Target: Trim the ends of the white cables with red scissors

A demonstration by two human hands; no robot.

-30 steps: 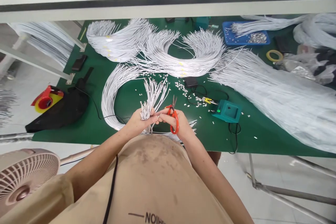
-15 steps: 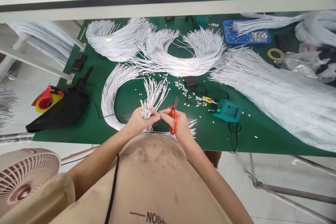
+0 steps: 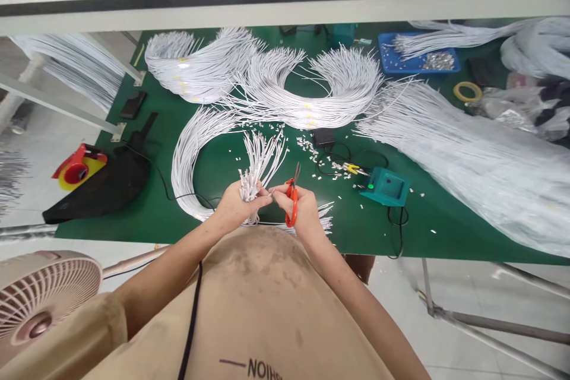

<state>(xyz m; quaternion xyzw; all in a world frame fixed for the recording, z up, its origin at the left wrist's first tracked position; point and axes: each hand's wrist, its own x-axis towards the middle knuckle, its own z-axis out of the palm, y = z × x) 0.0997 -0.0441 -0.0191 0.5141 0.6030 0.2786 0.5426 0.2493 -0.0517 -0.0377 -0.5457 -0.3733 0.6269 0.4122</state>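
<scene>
My left hand (image 3: 235, 204) is closed around a bunch of white wires (image 3: 262, 154), whose loose ends fan out above it. Resting in my right hand (image 3: 307, 211) is a pair of scissors (image 3: 291, 208) with red handles, blades pointing up and away from me. The thumb and fingertip of that hand pinch at a wire end close to my left fingertips; the tip itself is too small to make out. Around the bunch curves a long bundle of white wires (image 3: 183, 160) lying on the green table (image 3: 351, 240).
Tied white wire bundles (image 3: 307, 108) lie across the back. Small white scraps (image 3: 307, 145) are scattered mid-table. To the right are a teal device (image 3: 386, 187), a blue tray (image 3: 418, 65) and plastic-wrapped wires (image 3: 485, 160). A red tape dispenser (image 3: 80, 167) and a fan (image 3: 48, 303) are left.
Almost nothing differs. The scissors in my right hand have tilted and shifted very slightly left, while my left hand keeps its hold on the wires.
</scene>
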